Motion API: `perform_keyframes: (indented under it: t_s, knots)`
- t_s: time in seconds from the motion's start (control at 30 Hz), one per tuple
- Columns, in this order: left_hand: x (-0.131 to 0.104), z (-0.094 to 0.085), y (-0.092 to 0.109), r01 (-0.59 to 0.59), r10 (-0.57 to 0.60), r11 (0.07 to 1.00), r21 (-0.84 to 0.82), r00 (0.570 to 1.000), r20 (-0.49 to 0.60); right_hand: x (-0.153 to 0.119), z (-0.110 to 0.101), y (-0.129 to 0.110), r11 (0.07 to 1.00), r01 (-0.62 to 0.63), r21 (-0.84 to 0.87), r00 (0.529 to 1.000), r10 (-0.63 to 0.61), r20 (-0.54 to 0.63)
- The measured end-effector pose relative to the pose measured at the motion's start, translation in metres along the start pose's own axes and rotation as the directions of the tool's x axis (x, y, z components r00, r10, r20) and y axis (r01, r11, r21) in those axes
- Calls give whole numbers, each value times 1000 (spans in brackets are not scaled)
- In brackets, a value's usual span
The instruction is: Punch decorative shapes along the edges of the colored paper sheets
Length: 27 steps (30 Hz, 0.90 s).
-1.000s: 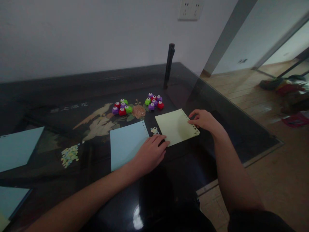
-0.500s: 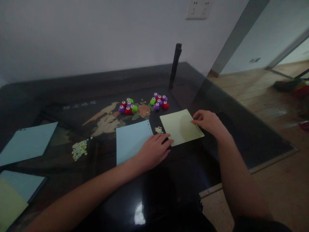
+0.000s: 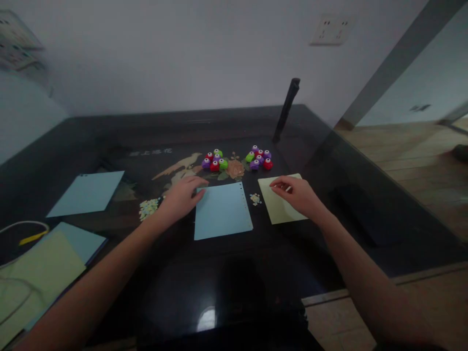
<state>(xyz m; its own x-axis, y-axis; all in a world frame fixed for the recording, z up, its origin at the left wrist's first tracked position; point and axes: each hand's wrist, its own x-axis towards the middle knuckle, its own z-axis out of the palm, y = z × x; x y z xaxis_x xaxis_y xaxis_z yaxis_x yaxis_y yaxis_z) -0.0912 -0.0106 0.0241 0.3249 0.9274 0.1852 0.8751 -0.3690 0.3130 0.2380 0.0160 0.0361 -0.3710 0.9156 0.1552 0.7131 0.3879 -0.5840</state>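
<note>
While pale chips (image 3: pixel 148 208) lie left of the blue sheet (image 3: pixel 224 210), the left hand (image 3: pixel 182 196), thumb and forefinger slightly parted, is at that sheet's upper left corner. Right of the blue sheet come a smaller chip pile (image 3: pixel 255 199), then a yellow sheet (image 3: pixel 280 209) beneath the right hand (image 3: pixel 298 193), its fingers narrow; whether they pinch anything is unclear.

Thirteen eyed toys (image 3: pixel 214 167), three blue sheets (image 3: pixel 223 214), two yellow sheets (image 3: pixel 275 209) and two heaps of small pieces (image 3: pixel 148 208) are counted.
</note>
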Motion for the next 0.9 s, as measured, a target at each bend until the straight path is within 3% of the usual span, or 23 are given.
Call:
perform_keyframes:
  t_s: [0.13, 0.27, 0.53, 0.9]
  knots:
    - [-17, 9, -21, 40, -40, 999, -9, 998, -43, 15, 25, -24, 975, 210, -69, 973, -202, 112]
    - [-20, 17, -22, 65, -67, 998, -22, 995, -68, 35, 46, -37, 904, 356, -236, 932, -326, 157]
    - [-14, 22, -21, 75, -76, 996, 57, 997, 12, 55, 67, -44, 831, 340, -439, 934, -244, 263]
    - [-2, 14, -15, 37, -50, 990, 138, 995, 91, 54, 68, -44, 828, 370, -421, 923, -275, 270]
